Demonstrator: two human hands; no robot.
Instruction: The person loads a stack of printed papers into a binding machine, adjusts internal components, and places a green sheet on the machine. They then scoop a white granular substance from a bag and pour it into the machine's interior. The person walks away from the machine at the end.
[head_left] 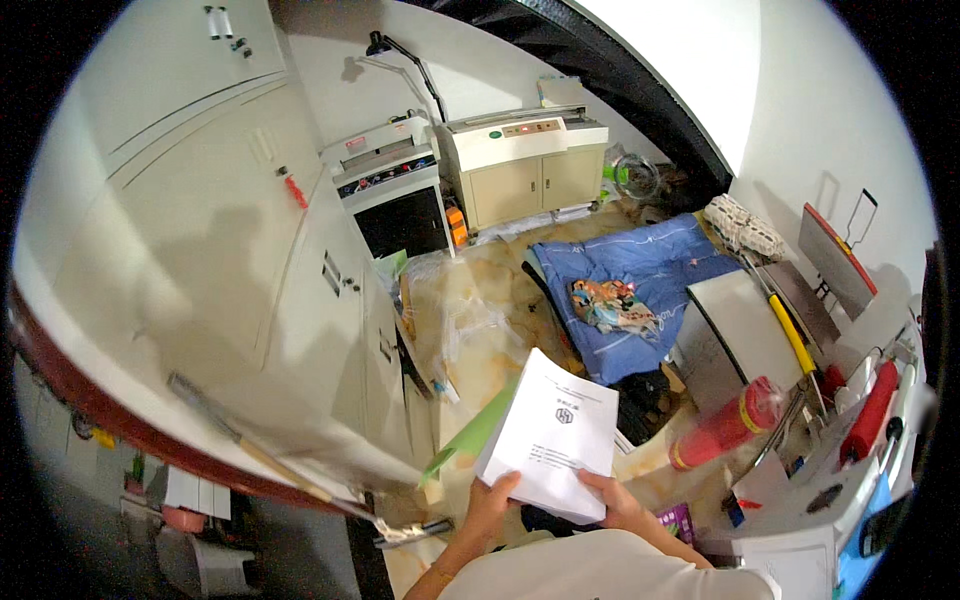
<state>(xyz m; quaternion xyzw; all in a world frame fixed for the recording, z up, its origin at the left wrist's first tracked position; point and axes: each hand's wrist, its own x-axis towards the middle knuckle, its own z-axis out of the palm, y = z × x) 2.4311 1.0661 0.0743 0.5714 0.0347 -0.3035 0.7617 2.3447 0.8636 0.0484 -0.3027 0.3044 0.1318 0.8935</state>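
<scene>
A thick stack of white printed sheets (552, 430) is held in front of me, tilted, with a small dark emblem on the top page. My left hand (490, 505) grips its lower left corner, thumb on top. My right hand (612, 500) grips its lower right edge. A green sheet (470, 435) sticks out from under the stack on the left side. Both forearms come up from the lower edge over my light shirt.
White cabinets (250, 260) run along the left. At the back stand a paper cutter (390, 190) and a beige machine (525, 160). A blue cloth (640, 270) lies on the floor. On the right stand a red cylinder (725, 425), a yellow-handled trimmer (790, 335) and a heat press (835, 260).
</scene>
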